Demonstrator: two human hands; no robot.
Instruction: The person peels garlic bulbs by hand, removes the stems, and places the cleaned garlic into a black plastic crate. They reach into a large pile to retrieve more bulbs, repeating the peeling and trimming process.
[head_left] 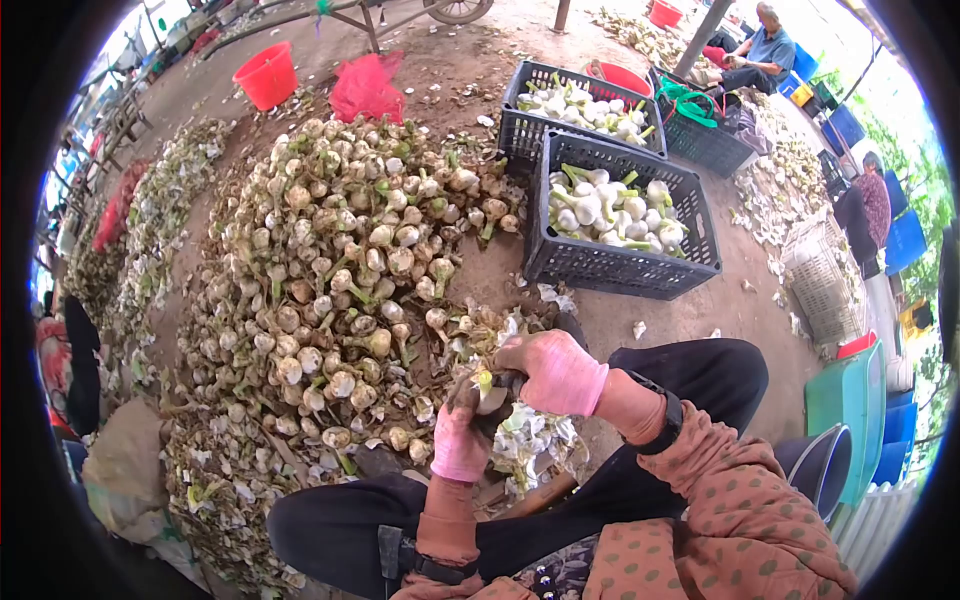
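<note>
Both of my hands wear pink gloves with soiled fingers and meet over my lap, above a heap of white peelings (535,440). My left hand (462,435) is closed around a garlic bulb (492,400), whose pale side shows between the hands. Fingers bent, my right hand (555,370) presses against the top of the same bulb; whether it also holds a tool is hidden. Just beyond lies a big pile of unpeeled garlic (340,270) with stems and dirt on it.
Two black crates, a near one (620,268) and a far one (590,140), hold white garlic. A red bucket (267,76) and red net (368,88) lie behind the pile. A dark bucket (815,468) stands at right. Two people sit at upper right.
</note>
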